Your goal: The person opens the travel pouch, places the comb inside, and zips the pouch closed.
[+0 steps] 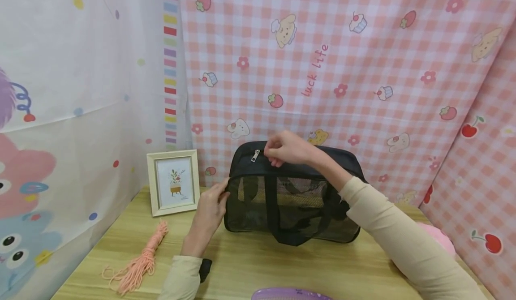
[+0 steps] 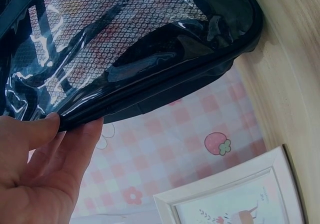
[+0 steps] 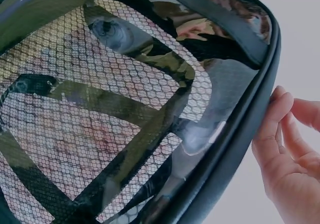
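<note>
A black bag (image 1: 294, 192) with clear and mesh panels stands upright on the wooden table, its strap handle hanging down in front. My left hand (image 1: 209, 208) holds the bag's upper left edge; in the left wrist view, thumb and fingers (image 2: 47, 119) pinch the black piping. Over the top of the bag, my right hand (image 1: 288, 147) has its thumb and fingertips pinched together at the zip, on what appears to be a second pull, hidden by the fingers. A silver zipper pull (image 1: 255, 156) shows just left of them. The right wrist view has this hand (image 3: 295, 144) beside the bag's edge.
A cream-framed picture (image 1: 173, 181) stands left of the bag. Before it lies a bundle of peach cord (image 1: 147, 255). A purple-rimmed object (image 1: 290, 293) shows at the front edge of view. Something pink (image 1: 437, 237) is partly hidden behind my right sleeve. A checked cloth hangs behind.
</note>
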The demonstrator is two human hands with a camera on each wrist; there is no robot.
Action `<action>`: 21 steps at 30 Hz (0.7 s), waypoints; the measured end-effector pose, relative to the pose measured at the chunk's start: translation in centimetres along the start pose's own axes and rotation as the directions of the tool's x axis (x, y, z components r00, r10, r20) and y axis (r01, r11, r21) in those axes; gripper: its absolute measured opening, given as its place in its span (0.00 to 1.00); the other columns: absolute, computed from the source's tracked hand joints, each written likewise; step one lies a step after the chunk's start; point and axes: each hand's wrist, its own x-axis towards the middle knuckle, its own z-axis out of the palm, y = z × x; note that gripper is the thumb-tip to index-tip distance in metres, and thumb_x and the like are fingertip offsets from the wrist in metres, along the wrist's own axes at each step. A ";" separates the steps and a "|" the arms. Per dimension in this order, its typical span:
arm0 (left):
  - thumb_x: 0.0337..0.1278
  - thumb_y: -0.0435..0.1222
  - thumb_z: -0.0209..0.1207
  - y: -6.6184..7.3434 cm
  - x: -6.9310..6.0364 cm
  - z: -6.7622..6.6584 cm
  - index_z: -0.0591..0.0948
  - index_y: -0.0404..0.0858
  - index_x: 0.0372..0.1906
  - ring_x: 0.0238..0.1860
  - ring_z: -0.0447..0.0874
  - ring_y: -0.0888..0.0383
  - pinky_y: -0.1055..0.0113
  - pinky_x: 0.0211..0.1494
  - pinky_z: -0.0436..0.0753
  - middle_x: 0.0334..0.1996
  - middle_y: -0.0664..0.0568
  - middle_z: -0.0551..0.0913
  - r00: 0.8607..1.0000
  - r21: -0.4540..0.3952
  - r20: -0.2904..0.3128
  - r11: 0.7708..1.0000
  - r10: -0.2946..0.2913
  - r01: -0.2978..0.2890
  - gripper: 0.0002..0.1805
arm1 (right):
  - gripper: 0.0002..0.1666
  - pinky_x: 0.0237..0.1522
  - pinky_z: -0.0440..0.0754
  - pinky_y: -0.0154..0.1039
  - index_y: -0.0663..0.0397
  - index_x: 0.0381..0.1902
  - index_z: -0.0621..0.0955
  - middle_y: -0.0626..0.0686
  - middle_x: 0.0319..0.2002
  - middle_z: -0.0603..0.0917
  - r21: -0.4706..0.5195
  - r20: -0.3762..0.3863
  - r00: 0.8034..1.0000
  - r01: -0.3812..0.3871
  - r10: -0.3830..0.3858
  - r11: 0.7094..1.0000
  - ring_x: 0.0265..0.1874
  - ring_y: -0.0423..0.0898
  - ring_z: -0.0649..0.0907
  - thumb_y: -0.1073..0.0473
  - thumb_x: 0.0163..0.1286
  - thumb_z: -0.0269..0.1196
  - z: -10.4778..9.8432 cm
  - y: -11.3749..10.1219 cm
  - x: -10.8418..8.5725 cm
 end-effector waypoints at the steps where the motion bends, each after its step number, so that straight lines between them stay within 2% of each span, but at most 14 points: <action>1: 0.53 0.18 0.59 0.0 0.0 0.0 0.80 0.32 0.54 0.38 0.84 0.46 0.62 0.36 0.85 0.40 0.38 0.83 1.000 -0.002 -0.001 1.000 -0.001 0.001 0.22 | 0.12 0.33 0.84 0.38 0.68 0.42 0.81 0.58 0.31 0.82 -0.007 0.004 1.000 0.013 -0.013 1.000 0.29 0.48 0.83 0.65 0.72 0.53 0.0 0.0 -0.3; 10: 0.55 0.19 0.59 0.0 -0.1 0.0 0.79 0.35 0.56 0.42 0.84 0.47 0.63 0.39 0.84 0.44 0.39 0.82 0.999 -0.007 0.017 1.000 -0.028 0.028 0.23 | 0.11 0.34 0.83 0.39 0.64 0.42 0.81 0.54 0.30 0.82 -0.068 -0.028 0.993 0.110 -0.112 0.992 0.29 0.47 0.82 0.62 0.72 0.55 0.3 -0.1 -3.4; 17: 0.54 0.18 0.59 0.0 -0.1 0.1 0.79 0.35 0.55 0.42 0.84 0.47 0.64 0.39 0.84 0.44 0.39 0.83 1.000 -0.010 0.012 1.000 -0.020 0.020 0.23 | 0.10 0.35 0.81 0.40 0.62 0.44 0.81 0.54 0.32 0.83 -0.106 -0.104 0.984 0.130 -0.141 0.986 0.31 0.46 0.82 0.61 0.72 0.56 0.0 -0.1 -5.7; 21: 0.53 0.18 0.59 0.0 -0.1 0.1 0.80 0.34 0.55 0.41 0.84 0.46 0.63 0.38 0.84 0.43 0.39 0.83 1.000 -0.015 0.002 1.000 -0.015 0.015 0.23 | 0.11 0.34 0.80 0.42 0.59 0.47 0.80 0.55 0.34 0.83 -0.102 -0.117 0.982 0.137 -0.149 0.985 0.31 0.47 0.81 0.59 0.72 0.56 -0.2 -0.2 -7.0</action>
